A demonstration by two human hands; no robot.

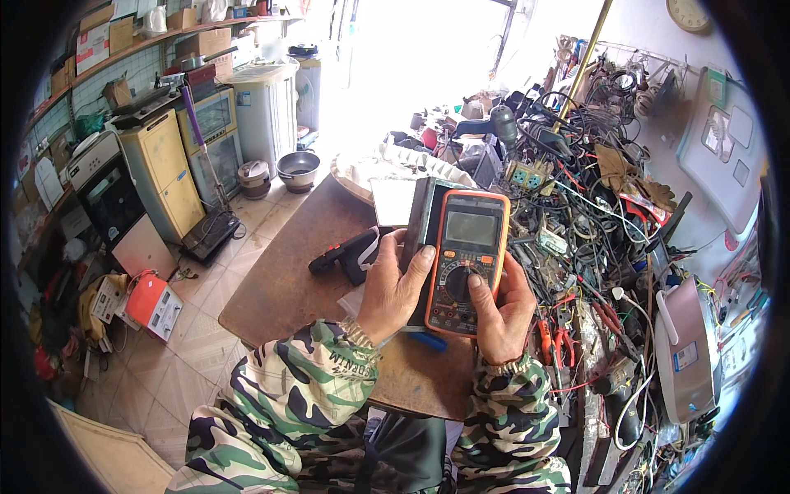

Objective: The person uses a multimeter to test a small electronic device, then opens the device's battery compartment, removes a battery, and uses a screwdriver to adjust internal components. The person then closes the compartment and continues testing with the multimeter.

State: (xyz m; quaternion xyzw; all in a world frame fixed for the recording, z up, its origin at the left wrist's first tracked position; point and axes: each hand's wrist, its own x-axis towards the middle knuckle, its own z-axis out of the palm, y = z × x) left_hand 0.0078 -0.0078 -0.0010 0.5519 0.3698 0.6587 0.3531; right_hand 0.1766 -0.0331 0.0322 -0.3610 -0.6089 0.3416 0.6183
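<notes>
An orange-rimmed digital multimeter (471, 230) is held up in front of me, its grey screen blank and its round dial in the middle. My right hand (505, 317) is closed around its lower right side, with the thumb on the dial. Closed on the left edge of a dark, flat, box-like piece (420, 216) behind the meter is my left hand (388, 290); its thumb lies along the front, close to the meter's edge. The fingers behind are hidden. A black tool with red marks (341, 253) lies on the table left of my left hand.
The brown table (288, 272) spreads beneath my hands. Tangled cables and parts (576, 189) heap up on the right, with red-handled pliers (546, 342) near my right sleeve. Leftward on the floor stand a red-and-white box (154, 306) and a dark pot (298, 171).
</notes>
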